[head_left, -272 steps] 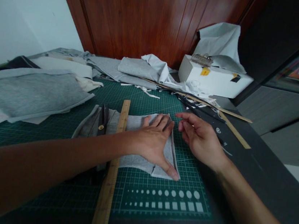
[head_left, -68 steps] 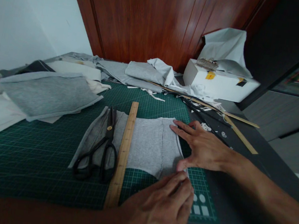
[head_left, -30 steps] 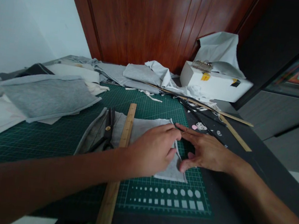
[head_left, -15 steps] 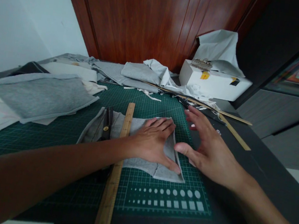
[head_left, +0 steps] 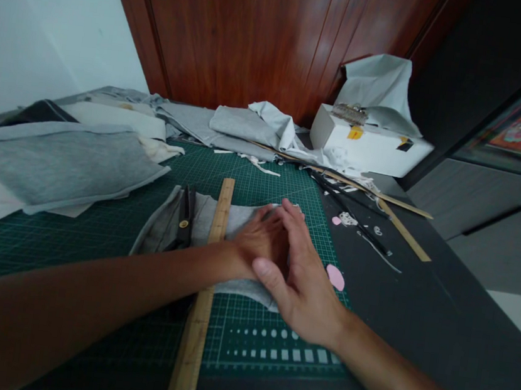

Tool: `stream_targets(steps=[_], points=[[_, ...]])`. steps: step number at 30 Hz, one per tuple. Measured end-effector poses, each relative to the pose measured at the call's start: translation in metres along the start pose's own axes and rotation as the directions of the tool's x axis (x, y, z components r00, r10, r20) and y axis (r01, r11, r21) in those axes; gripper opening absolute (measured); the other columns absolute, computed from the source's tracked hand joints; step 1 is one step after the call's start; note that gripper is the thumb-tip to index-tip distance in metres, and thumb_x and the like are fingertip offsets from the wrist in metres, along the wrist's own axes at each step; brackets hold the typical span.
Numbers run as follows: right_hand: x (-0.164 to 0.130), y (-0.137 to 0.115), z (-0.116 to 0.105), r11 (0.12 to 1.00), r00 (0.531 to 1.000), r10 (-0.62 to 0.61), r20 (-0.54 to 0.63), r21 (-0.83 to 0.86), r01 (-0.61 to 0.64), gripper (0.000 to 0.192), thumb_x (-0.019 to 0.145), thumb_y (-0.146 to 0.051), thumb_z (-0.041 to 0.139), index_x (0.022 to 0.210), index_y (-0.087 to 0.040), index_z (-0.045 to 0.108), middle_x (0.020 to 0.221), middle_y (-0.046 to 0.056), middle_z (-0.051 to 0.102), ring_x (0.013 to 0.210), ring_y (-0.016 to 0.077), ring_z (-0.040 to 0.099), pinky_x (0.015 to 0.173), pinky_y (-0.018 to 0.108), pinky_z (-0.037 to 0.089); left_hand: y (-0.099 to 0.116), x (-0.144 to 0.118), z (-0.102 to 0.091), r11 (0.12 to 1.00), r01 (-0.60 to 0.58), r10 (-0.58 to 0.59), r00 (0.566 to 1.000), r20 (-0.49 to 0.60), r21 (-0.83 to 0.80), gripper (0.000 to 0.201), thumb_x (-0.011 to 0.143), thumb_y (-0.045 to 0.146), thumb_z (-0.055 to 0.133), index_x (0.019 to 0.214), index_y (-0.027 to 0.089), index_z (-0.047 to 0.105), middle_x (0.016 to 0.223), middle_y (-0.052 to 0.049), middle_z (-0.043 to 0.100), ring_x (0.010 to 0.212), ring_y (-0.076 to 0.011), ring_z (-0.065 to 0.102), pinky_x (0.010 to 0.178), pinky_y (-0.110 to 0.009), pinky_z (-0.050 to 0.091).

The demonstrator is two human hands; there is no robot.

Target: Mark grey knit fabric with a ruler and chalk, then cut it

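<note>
My right hand has swung in over my left on the cloth.

From the left: folded fabric on the green cutting mat, scissors and wooden ruler across the grey cloth. My left hand presses flat there, fingers together; my right hand, half a second ago apart, now covers it, open. Pink chalk, dark table, white box, wooden door.

The right hand covers most of the left hand and the right part of the grey cloth. The scissors (handles hidden under the left forearm) show only their blades.
</note>
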State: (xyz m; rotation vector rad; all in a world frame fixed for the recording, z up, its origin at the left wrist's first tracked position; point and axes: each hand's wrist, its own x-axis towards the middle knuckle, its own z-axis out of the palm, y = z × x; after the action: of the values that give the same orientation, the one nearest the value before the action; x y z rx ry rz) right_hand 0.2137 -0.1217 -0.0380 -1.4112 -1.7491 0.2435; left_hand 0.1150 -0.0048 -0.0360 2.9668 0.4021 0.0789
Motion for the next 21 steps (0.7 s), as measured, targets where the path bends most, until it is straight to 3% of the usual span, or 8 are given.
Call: stream_targets(steps=[4,7,11,15,18,21], points=[[0.001,0.015,-0.009,0.994,0.997,0.074,-0.001,0.084,-0.073,0.066,0.103,-0.059,0.051,0.152,-0.016,0.042,0.167,0.021,0.036,0.158,0.0320,0.027,0.128,0.061,0.022,0.009,0.003,-0.003,0.999,0.033,-0.034,0.999,-0.012,-0.032,0.089,0.089,0.057,0.061,0.161,0.016,0.029,0.169,-0.018,0.031,0.158,-0.0366,0.023,0.128,-0.059,0.013],[-0.002,0.022,-0.014,0.997,0.997,0.066,0.036,0.038,-0.067,0.067,0.104,-0.057,0.050,0.157,-0.020,0.035,0.171,0.020,0.026,0.160,0.0326,0.020,0.128,0.063,0.020,0.007,0.004,-0.003,0.997,0.046,-0.048,0.999,-0.023,-0.064,0.097,0.087,0.064,0.060,0.163,0.014,0.025,0.170,-0.021,0.028,0.157,-0.0386,0.024,0.127,-0.060,0.014],[-0.006,0.025,-0.017,0.995,0.970,-0.023,0.242,-0.087,0.046,0.101,0.097,-0.071,0.053,0.167,-0.017,0.006,0.175,0.023,-0.001,0.162,0.0368,-0.003,0.127,0.066,0.016,-0.008,0.001,-0.007,0.990,-0.109,0.112,0.993,0.033,-0.088,0.097,0.082,0.062,0.068,0.159,0.014,0.036,0.168,-0.023,0.032,0.158,-0.0397,0.022,0.127,-0.060,0.014],[-0.006,0.031,-0.018,0.966,0.924,-0.053,0.380,-0.214,0.144,0.147,0.073,-0.091,0.062,0.163,-0.015,-0.027,0.172,0.028,-0.013,0.159,0.0424,-0.008,0.126,0.068,0.015,-0.018,-0.006,-0.009,0.986,-0.126,0.128,0.992,0.010,-0.111,0.135,0.064,0.076,0.077,0.162,0.001,0.022,0.170,-0.029,0.018,0.160,-0.0359,0.017,0.130,-0.047,0.012],[-0.004,0.035,-0.020,0.938,0.902,-0.028,0.431,-0.300,0.173,0.163,0.062,-0.093,0.069,0.160,-0.010,-0.032,0.171,0.031,-0.013,0.159,0.0428,-0.006,0.127,0.067,0.014,-0.016,-0.010,-0.008,0.994,-0.044,0.046,0.999,0.018,-0.101,0.149,0.058,0.086,0.074,0.164,0.001,0.013,0.171,-0.029,0.007,0.162,-0.0365,0.009,0.130,-0.049,0.007],[-0.001,0.034,-0.023,0.917,0.876,0.053,0.479,-0.371,0.147,0.162,0.062,-0.092,0.070,0.163,-0.003,-0.021,0.171,0.032,-0.007,0.160,0.0412,-0.005,0.128,0.064,0.009,-0.012,-0.016,-0.009,0.994,0.086,-0.085,0.996,0.020,-0.060,0.150,0.058,0.093,0.067,0.164,0.001,0.014,0.171,-0.029,0.005,0.161,-0.0400,0.002,0.128,-0.057,0.000]])
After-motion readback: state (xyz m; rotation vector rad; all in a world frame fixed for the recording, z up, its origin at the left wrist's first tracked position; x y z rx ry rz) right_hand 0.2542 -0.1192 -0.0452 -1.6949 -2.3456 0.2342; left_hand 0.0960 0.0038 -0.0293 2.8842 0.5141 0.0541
